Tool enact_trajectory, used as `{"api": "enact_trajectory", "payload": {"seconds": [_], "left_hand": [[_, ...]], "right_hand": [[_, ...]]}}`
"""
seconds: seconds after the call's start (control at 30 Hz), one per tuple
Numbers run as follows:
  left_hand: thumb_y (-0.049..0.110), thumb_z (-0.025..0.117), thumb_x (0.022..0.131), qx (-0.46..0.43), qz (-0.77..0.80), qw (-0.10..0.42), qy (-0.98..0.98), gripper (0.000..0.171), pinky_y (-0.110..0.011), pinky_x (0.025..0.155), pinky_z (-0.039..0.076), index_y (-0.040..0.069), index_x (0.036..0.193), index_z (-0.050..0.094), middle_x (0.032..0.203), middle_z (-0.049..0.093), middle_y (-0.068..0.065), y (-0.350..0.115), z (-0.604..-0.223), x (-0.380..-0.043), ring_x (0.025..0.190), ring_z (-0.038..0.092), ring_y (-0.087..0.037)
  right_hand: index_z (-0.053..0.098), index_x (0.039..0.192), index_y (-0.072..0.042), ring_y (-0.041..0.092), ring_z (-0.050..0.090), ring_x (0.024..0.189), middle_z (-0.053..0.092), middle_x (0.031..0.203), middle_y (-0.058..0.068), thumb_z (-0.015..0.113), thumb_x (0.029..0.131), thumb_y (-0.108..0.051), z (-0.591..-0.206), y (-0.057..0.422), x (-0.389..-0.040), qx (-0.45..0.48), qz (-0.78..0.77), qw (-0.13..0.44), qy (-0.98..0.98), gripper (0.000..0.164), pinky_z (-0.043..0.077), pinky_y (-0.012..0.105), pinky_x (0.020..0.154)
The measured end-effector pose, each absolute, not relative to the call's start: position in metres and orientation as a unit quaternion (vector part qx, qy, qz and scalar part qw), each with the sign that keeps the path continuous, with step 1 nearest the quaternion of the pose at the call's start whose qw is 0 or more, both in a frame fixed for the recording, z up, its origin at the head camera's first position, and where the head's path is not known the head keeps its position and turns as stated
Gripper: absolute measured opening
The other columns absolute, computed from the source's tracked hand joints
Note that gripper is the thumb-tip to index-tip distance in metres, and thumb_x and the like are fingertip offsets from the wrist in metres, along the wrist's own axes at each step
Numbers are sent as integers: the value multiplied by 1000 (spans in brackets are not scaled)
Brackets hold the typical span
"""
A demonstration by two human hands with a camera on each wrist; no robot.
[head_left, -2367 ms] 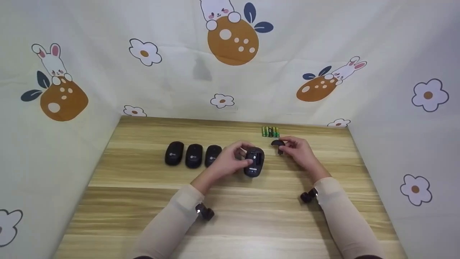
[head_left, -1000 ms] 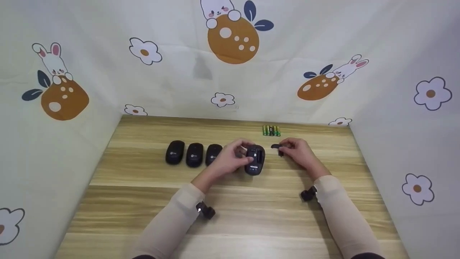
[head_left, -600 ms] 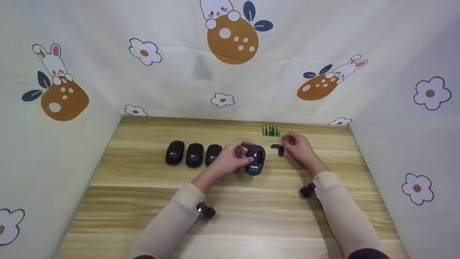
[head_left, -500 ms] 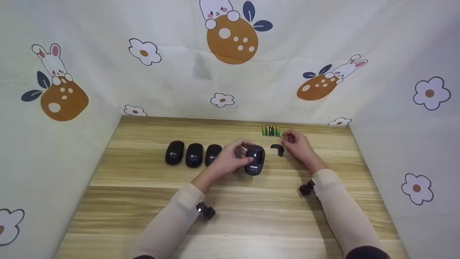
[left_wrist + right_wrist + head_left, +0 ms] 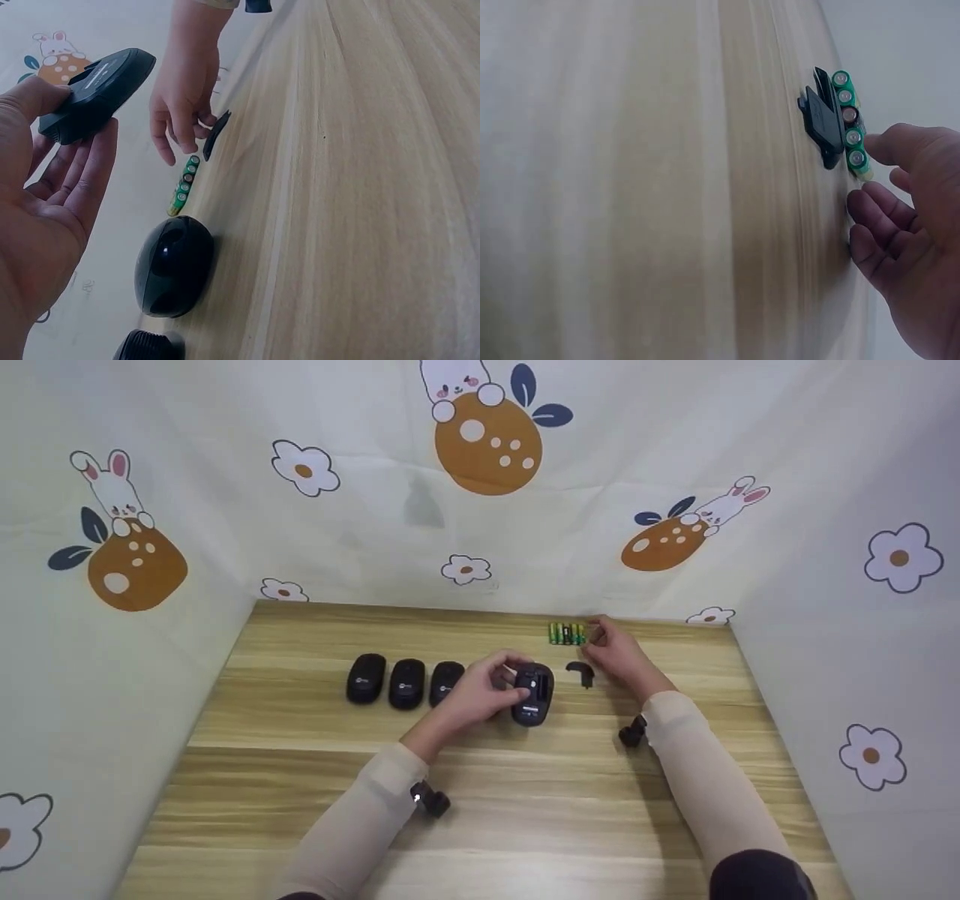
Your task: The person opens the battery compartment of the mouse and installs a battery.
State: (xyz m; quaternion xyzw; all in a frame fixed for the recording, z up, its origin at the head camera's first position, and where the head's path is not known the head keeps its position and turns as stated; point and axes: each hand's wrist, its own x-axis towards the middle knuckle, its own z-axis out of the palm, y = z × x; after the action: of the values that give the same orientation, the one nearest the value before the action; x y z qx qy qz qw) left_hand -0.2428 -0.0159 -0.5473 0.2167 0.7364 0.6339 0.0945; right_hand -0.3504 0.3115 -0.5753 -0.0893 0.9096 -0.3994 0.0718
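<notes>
My left hand (image 5: 480,686) holds a black computer mouse (image 5: 531,709) with its underside up and its battery compartment uncovered. In the left wrist view, thumb and fingers grip that mouse (image 5: 105,94) by its sides, raised off the table. The right hand (image 5: 619,652) is at the right end of a row of green batteries (image 5: 566,634). In the right wrist view its thumb reaches right at the end of the batteries (image 5: 854,138), while the other fingers are loosely bent. The black battery cover (image 5: 583,672) lies on the table between the mouse and the right hand.
Left of the left hand stand a black mouse (image 5: 366,679), a second mouse (image 5: 406,684) and a third mouse (image 5: 445,681), partly hidden by that hand. The wooden table (image 5: 525,810) is enclosed by a printed cloth (image 5: 375,532) at the back and sides.
The right hand lays the battery cover on the table, lets go of it and moves away from me to the batteries' right end. The left hand keeps the mouse in the same place.
</notes>
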Motion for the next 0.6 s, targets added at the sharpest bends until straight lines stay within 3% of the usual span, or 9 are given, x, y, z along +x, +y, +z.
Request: {"api": "enact_trajectory", "payload": {"seconds": [0.23, 0.6], "left_hand": [[4, 83, 95, 225, 634, 89, 735, 46, -46, 96, 60, 6, 138, 70, 126, 72, -10, -15, -547, -243, 104, 71, -24], [4, 84, 94, 221, 631, 94, 738, 48, -40, 95, 61, 7, 140, 69, 127, 72, -8, -16, -544, -242, 106, 72, -25]], "right_hand": [[47, 164, -2, 30, 60, 101, 63, 120, 18, 68, 103, -6, -571, 311, -360, -105, -397, 104, 906, 64, 52, 43, 89], [51, 163, -5, 28, 55, 100, 59, 120, 16, 66, 103, -5, -572, 312, -367, -87, -402, 134, 902, 61, 48, 38, 83]]}}
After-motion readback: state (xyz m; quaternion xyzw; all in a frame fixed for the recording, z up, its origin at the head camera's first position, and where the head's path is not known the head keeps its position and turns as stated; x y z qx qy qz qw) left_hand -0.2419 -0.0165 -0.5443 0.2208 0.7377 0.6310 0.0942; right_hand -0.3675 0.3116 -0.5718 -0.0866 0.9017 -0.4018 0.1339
